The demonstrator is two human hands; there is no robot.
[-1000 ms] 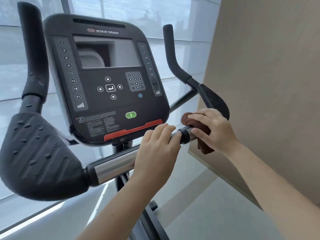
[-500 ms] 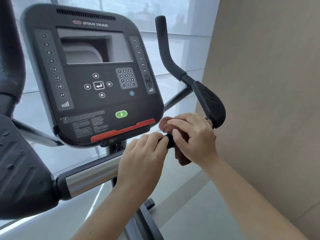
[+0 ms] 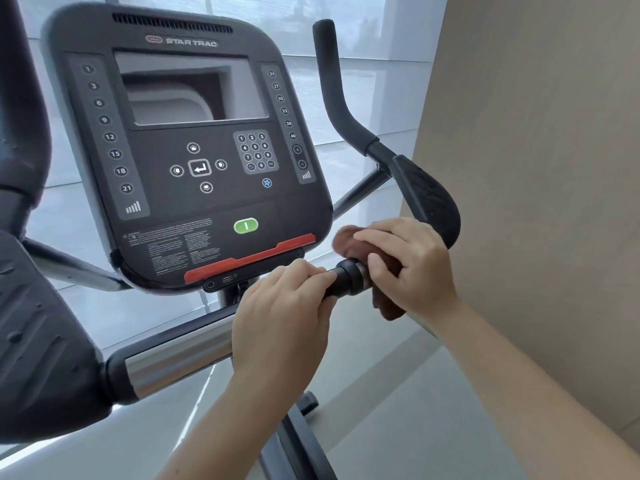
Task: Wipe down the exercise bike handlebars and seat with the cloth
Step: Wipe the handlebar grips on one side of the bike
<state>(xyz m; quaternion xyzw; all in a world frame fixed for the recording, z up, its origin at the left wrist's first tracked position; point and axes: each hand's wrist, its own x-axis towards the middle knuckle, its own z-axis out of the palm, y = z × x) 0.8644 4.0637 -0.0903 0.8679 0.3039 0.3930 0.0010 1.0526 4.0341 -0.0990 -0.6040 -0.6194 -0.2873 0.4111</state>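
Note:
The exercise bike's handlebar [image 3: 173,367] runs across the lower view as a chrome and black tube. My left hand [image 3: 280,317] grips this tube just below the console. My right hand [image 3: 412,268] presses a brown cloth [image 3: 349,242] around the tube's right part, beside a black collar [image 3: 348,278]. A tail of the cloth hangs under my right palm. The right elbow pad [image 3: 429,199] and the upright right grip [image 3: 332,91] rise behind my right hand. The left elbow pad [image 3: 38,348] fills the left edge. The seat is out of view.
The black console [image 3: 194,150], with its screen, keypad and green button, stands directly behind my hands. A beige wall [image 3: 540,168] is close on the right. Frosted window panels [image 3: 363,64] lie behind the bike. The bike's frame post [image 3: 298,441] drops toward a pale floor.
My right hand with the cloth has slid left along the bar toward my left hand, then back right a little, exposing the black collar. The view shifted right, then partly back.

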